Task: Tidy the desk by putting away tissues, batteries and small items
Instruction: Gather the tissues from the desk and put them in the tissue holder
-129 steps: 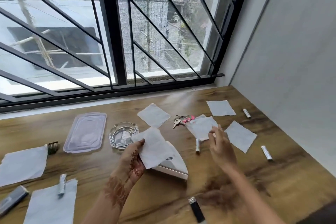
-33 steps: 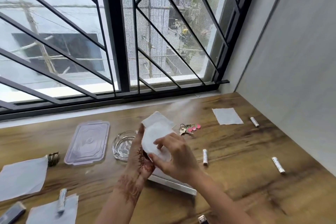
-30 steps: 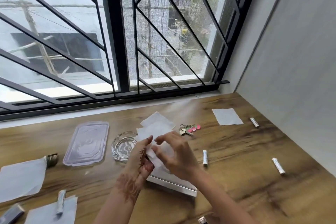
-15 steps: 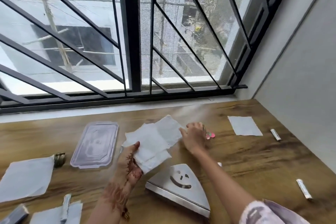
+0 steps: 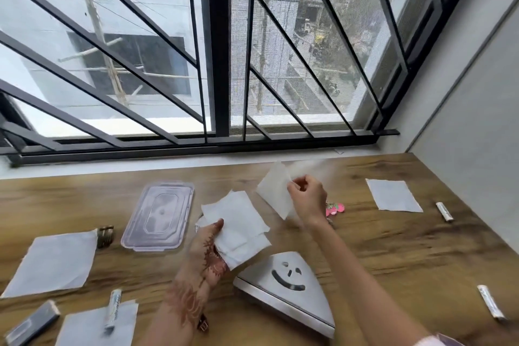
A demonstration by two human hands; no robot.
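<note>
Gathering a tissue stack [image 5: 238, 223] mid-frame, the left hand [image 5: 206, 253] gripped it; the right hand [image 5: 309, 199] pinched another tissue [image 5: 273, 194], which likely needed laying onto that stack next.

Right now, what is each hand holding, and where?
Left hand grips stacked tissues at their left edge; right hand pinches one tissue by its right edge.

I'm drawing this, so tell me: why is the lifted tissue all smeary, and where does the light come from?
Head view: the tissue pinched by the right hand is motion-blurred, while the tissue stack in the left hand looks sharper; daylight pours through the window, washing out its lower left.
</note>
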